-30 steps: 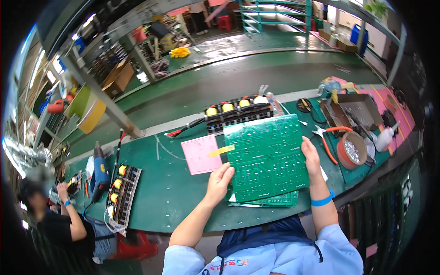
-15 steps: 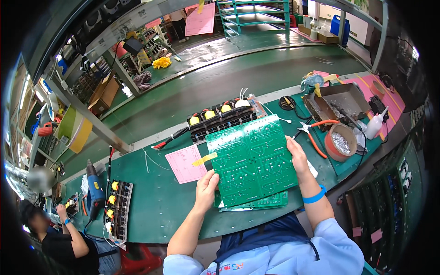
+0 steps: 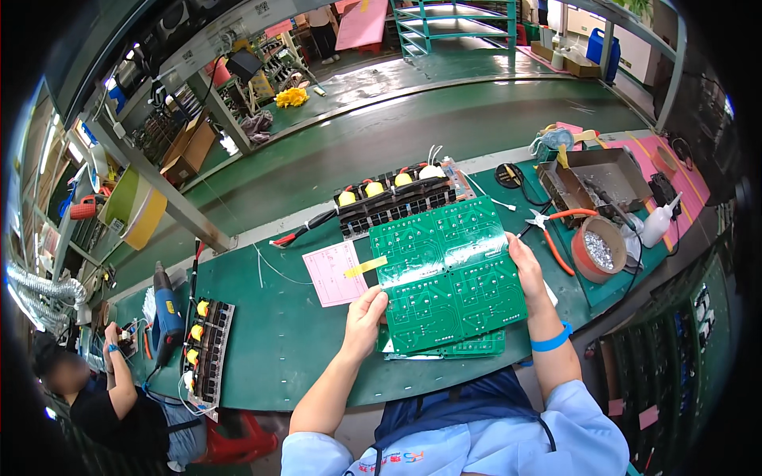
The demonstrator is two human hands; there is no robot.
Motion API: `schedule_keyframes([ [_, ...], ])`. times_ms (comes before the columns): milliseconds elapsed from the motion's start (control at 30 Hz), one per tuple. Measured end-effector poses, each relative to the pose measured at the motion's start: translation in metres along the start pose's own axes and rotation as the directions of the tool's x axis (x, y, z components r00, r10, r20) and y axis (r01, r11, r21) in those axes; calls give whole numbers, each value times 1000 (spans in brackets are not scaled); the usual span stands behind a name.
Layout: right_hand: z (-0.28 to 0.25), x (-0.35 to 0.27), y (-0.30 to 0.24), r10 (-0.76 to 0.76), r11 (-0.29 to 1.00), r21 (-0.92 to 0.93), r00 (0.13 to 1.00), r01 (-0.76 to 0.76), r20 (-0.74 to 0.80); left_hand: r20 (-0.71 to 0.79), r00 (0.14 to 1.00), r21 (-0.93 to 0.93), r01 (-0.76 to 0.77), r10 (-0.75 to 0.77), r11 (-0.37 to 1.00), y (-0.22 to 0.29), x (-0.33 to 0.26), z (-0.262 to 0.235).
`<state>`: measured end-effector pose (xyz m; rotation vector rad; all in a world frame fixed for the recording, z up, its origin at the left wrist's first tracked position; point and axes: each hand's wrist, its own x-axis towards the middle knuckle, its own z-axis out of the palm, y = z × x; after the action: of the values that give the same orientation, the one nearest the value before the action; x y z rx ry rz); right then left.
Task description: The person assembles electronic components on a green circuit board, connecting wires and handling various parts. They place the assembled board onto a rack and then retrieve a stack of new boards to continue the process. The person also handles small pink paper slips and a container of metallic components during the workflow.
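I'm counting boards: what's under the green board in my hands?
Below the held board, part of another green board peeks out; the rest, and anything beneath it, is covered.

We log the glare on the green circuit board (image 3: 449, 275): it sat near the top edge, now a bright, broken band slants across the middle, so the tilt looks slightly changed. Our head view swung: the counter (image 3: 278, 357) slid left in frame after the first picture, now partly back right. Far left, the co-worker's forearm (image 3: 121, 390) now stands more upright than before.
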<state>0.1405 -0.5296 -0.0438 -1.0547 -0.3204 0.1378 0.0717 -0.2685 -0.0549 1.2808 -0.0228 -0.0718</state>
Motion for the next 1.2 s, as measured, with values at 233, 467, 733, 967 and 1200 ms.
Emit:
schedule_keyframes([
  [233,-2,0,2,-31,999,-44,999,30,-12,7,1000,-5,-2,2,1000,1,0,1],
  [467,-1,0,2,-23,999,-31,1000,23,-17,23,1000,-26,-11,12,1000,-2,0,-2],
  [733,-3,1,2,-37,998,-43,999,37,-5,9,1000,-32,-23,23,999,2,0,4],
  [967,-1,0,-1,-9,999,-38,1000,9,5,46,998,-22,-34,35,999,5,-1,6],
  [1200,4,0,-4,-16,1000,-19,1000,16,5,33,999,-33,6,-5,999,0,1,0],
])
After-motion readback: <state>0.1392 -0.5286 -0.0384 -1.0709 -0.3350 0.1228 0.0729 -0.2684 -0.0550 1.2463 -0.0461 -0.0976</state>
